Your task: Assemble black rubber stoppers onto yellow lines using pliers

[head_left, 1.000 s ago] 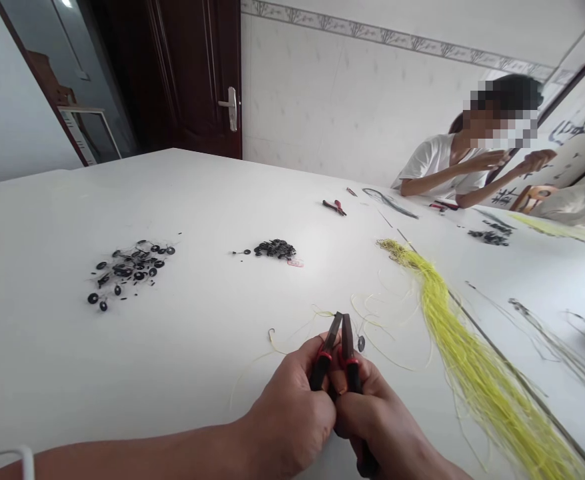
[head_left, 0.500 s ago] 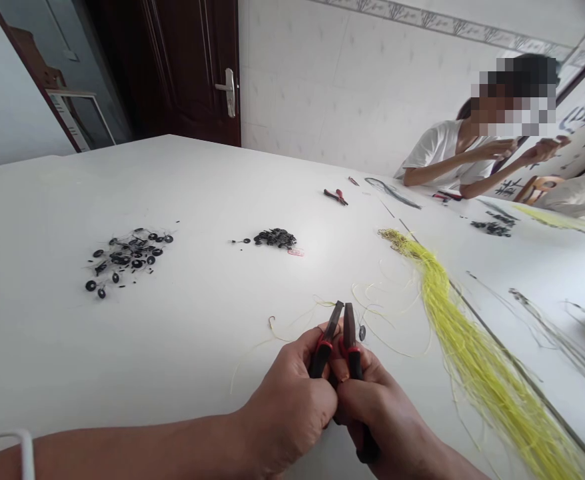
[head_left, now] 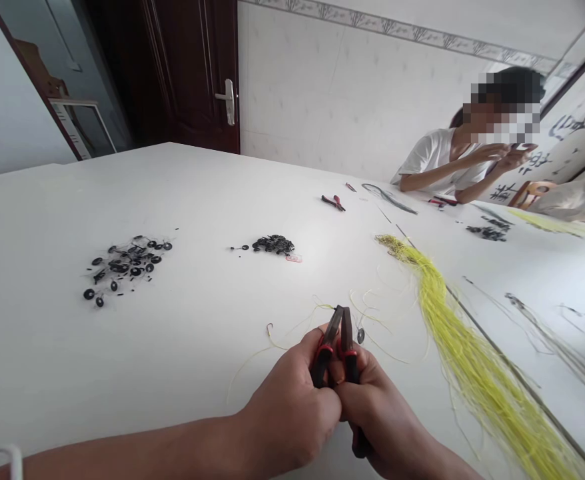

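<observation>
Our fingers wrap tightly round two pairs of red-handled pliers, one in our left hand and one in our right hand, their tips close together above the white table. A thin yellow line trails left to a small hook; a black ring lies just right. A yellow thread bundle spreads further right, and black rings lie heaped far left.

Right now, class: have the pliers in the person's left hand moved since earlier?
Yes, slightly: the pliers in the left hand have tipped rightward, away from the fish hook on the table, toward the pliers in the right hand.
</observation>
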Demonstrator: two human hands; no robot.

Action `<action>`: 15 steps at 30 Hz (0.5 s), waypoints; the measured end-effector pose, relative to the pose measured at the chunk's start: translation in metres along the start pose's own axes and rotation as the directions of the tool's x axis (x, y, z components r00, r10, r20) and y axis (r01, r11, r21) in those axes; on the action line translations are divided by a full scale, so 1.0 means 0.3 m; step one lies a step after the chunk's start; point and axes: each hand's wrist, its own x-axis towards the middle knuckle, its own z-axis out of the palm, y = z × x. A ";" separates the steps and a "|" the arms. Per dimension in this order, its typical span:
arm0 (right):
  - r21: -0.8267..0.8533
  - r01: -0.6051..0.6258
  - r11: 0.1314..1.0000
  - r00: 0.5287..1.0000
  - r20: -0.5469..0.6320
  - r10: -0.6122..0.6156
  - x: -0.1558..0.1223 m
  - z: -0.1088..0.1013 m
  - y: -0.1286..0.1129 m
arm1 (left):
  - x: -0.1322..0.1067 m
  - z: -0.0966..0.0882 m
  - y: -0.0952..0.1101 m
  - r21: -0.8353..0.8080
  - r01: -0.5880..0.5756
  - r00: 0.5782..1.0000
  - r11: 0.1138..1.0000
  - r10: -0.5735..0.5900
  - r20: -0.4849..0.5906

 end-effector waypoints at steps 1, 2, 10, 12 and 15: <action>-0.005 -0.010 1.000 1.000 -0.002 0.010 0.001 -0.001 0.002 | 0.001 0.000 0.001 -0.008 0.008 1.000 1.000 -0.008 -0.002; -0.005 -0.019 1.000 1.000 -0.003 0.019 0.001 -0.001 0.004 | 0.002 0.001 0.000 -0.019 0.017 1.000 1.000 -0.017 -0.007; 0.071 -0.081 0.994 0.996 0.030 0.079 -0.007 0.006 -0.008 | 0.000 0.009 0.006 -0.213 0.074 0.997 0.974 -0.078 -0.014; 0.072 -0.097 0.993 0.994 0.054 0.093 -0.005 0.007 -0.016 | -0.002 0.014 0.014 -0.250 0.093 0.995 0.964 -0.101 -0.016; 0.048 -0.101 0.994 0.994 0.055 0.099 -0.006 0.014 -0.027 | -0.004 0.020 0.024 -0.281 0.114 0.992 0.953 -0.125 -0.020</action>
